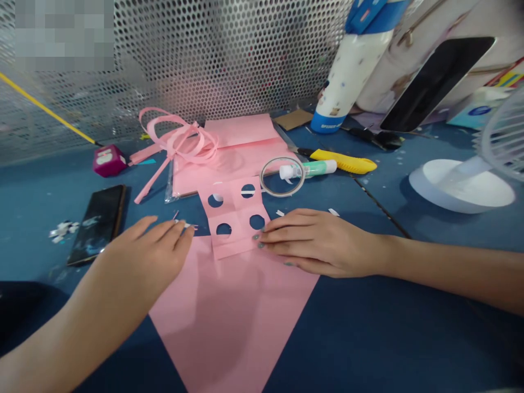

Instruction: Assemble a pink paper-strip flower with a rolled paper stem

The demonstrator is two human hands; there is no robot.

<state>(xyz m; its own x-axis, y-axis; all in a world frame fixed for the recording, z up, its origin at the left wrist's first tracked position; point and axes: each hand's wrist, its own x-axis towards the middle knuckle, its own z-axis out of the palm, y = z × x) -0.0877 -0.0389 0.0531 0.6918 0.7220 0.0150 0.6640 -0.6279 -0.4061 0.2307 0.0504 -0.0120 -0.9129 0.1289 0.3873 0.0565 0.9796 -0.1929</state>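
A pink paper piece with several round holes (235,210) lies on the table, its lower part over a larger pink sheet (241,311). My right hand (317,243) rests flat at the piece's right edge, fingers stretched out and fingertips touching it. To the left of the paper, my left hand (153,248) is palm down with its fingers apart. Small white and pink scraps (187,224) lie by its fingertips; whether they are touched is unclear. Just behind are a roll of clear tape (284,195) and a green and white glue stick (315,169).
Further back are pink paper strips (184,139), a stack of pink sheets (245,158), a yellow utility knife (346,161) and a bottle (347,71). A phone (98,224) lies left. A white fan (462,185) stands right. A perforated metal panel (245,49) rises behind.
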